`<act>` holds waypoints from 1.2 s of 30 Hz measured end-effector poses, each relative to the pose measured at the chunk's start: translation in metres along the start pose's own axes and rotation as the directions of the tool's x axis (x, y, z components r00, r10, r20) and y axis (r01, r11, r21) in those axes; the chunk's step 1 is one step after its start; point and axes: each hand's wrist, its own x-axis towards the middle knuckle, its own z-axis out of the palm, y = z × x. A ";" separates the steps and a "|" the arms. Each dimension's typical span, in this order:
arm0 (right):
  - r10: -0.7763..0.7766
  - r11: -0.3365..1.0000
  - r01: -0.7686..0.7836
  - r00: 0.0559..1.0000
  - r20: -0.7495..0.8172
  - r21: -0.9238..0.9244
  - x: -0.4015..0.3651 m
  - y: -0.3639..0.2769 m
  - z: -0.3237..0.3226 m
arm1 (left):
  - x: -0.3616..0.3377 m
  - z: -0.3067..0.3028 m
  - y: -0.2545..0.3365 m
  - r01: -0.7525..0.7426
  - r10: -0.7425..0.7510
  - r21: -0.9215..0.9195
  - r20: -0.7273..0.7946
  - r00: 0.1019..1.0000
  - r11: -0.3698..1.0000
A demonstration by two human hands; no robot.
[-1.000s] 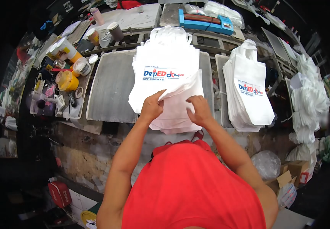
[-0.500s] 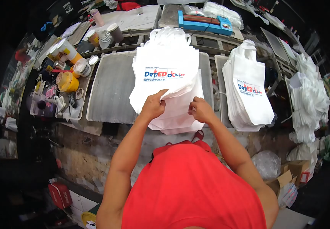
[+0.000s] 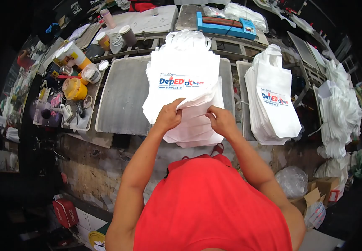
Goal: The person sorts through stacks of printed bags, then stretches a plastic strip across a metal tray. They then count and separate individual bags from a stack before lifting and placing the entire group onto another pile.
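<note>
A stack of white tote bags (image 3: 185,62), printed in blue and red, lies in front of me with its looped handles at the far end. My left hand (image 3: 168,116) is closed on the near edge of the upper bags, which are lifted and curl back. Below them, the lower bags (image 3: 189,129) of the stack show plain white sides. At the stack's right side my right hand (image 3: 222,120) is closed, thumb and fingertips pinched at a bag's edge. Farther right lies a second stack of printed white bags (image 3: 273,83), touched by neither hand.
Grey flat boards (image 3: 122,96) support the stacks. Paint tubs, including a yellow one (image 3: 75,89), crowd the left side. A blue machine (image 3: 227,26) stands at the back. Bundled white bags (image 3: 340,108) hang at the right, above cardboard boxes (image 3: 325,186).
My right fingertips have shifted slightly up and left against the bag edges. The lifted edges sit a little differently. My left hand has stayed nearly in place.
</note>
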 end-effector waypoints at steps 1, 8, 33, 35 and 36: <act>0.000 1.000 0.000 1.000 0.000 0.000 0.001 0.000 0.000 | 0.000 0.001 -0.001 0.009 -0.009 -0.023 -0.006 1.000 1.000; 0.154 0.863 -0.168 0.986 0.070 0.476 0.017 0.022 0.018 | -0.005 0.004 0.002 0.006 -0.007 0.032 0.020 1.000 0.999; -0.222 0.934 0.240 0.970 0.098 -0.265 -0.035 0.060 0.041 | 0.003 -0.002 0.006 -0.030 0.046 0.153 -0.103 0.994 0.988; -0.227 0.906 0.264 0.963 0.146 -0.332 -0.032 0.076 0.051 | 0.002 -0.006 0.009 -0.102 0.111 0.171 -0.044 0.993 0.980; -0.226 0.907 0.263 0.963 0.146 -0.330 -0.023 0.067 0.046 | 0.000 -0.006 0.010 -0.101 0.110 0.173 -0.042 0.993 0.980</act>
